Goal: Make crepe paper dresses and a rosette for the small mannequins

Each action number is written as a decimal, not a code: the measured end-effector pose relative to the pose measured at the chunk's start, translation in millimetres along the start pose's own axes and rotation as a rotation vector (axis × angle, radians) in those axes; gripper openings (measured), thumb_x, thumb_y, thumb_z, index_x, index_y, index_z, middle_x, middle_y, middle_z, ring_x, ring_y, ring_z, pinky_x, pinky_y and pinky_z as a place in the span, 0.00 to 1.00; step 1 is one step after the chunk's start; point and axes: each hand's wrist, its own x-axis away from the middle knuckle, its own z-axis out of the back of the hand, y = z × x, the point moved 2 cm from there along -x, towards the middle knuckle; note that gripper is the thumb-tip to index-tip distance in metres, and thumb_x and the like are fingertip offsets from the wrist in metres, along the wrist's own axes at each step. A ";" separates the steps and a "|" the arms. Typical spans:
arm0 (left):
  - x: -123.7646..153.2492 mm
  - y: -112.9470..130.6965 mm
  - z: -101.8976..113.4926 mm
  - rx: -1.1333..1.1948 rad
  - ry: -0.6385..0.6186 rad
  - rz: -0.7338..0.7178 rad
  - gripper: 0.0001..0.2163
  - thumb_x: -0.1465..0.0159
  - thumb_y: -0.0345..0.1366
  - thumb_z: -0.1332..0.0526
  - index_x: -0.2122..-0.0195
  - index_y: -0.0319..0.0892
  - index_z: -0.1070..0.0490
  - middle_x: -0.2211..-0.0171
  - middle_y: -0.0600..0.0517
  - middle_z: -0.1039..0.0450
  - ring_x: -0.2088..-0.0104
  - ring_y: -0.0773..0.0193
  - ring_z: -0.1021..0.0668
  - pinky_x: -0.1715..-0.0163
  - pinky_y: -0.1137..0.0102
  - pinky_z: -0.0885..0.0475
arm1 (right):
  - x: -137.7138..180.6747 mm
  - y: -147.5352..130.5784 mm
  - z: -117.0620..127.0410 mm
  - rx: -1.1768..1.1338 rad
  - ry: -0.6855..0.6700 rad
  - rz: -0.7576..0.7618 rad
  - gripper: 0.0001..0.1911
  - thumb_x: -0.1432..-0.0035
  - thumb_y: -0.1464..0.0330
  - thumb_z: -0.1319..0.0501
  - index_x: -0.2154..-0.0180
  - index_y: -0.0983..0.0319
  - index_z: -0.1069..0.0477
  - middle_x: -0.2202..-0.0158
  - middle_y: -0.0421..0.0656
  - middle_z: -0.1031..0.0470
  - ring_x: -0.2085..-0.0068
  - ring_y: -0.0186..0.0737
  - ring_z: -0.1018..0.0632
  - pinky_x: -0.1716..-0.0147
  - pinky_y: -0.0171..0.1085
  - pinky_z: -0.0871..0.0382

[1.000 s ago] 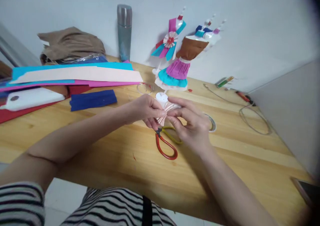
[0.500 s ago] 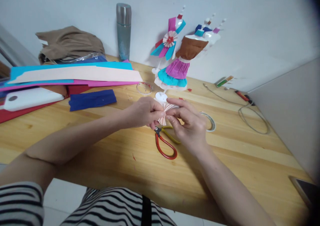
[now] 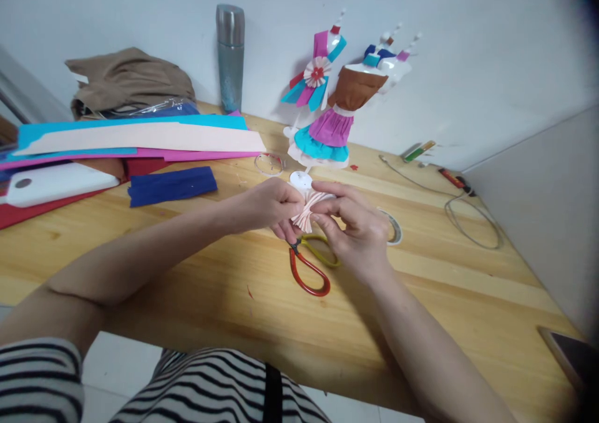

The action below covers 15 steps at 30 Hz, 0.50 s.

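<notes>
While both hands (image 3: 271, 207) (image 3: 359, 228) hold pleated strip (image 3: 305, 218), bare tabletop (image 3: 304, 335) separates scissors (image 3: 317, 293) from near edge (image 3: 355, 397).

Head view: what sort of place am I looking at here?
Probably a craft table: scissors lie on it, coloured strips are piled at the left, and small dress forms in colourful outfits stand at the back.

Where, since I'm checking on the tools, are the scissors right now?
In the head view, the red-and-yellow-handled scissors lie on the wooden table just below centre, beneath the left hand and pleated paper.
</notes>
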 end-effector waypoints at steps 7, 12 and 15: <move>-4.6 -6.9 2.7 0.151 -0.032 0.059 0.09 0.36 0.28 0.41 0.74 0.35 0.28 0.78 0.50 0.23 0.76 0.67 0.18 0.75 0.78 0.25 | 0.2 1.5 -0.4 -0.027 0.013 -0.028 0.06 0.39 0.74 0.36 0.69 0.59 0.26 0.52 0.47 0.19 0.59 0.43 0.17 0.64 0.40 0.22; -7.2 -10.4 3.6 0.168 -0.051 0.016 0.07 0.37 0.31 0.37 0.73 0.35 0.27 0.77 0.50 0.22 0.76 0.67 0.18 0.75 0.76 0.24 | 1.7 2.7 -2.0 -0.089 0.032 -0.110 0.06 0.39 0.73 0.36 0.70 0.60 0.25 0.53 0.48 0.19 0.59 0.44 0.17 0.65 0.41 0.22; -7.8 -11.3 4.2 0.183 -0.062 -0.003 0.06 0.38 0.31 0.36 0.72 0.35 0.26 0.78 0.51 0.23 0.76 0.67 0.19 0.74 0.76 0.24 | 1.7 2.1 -2.8 -0.103 0.035 -0.132 0.06 0.39 0.73 0.37 0.69 0.60 0.26 0.54 0.48 0.19 0.60 0.42 0.18 0.68 0.40 0.23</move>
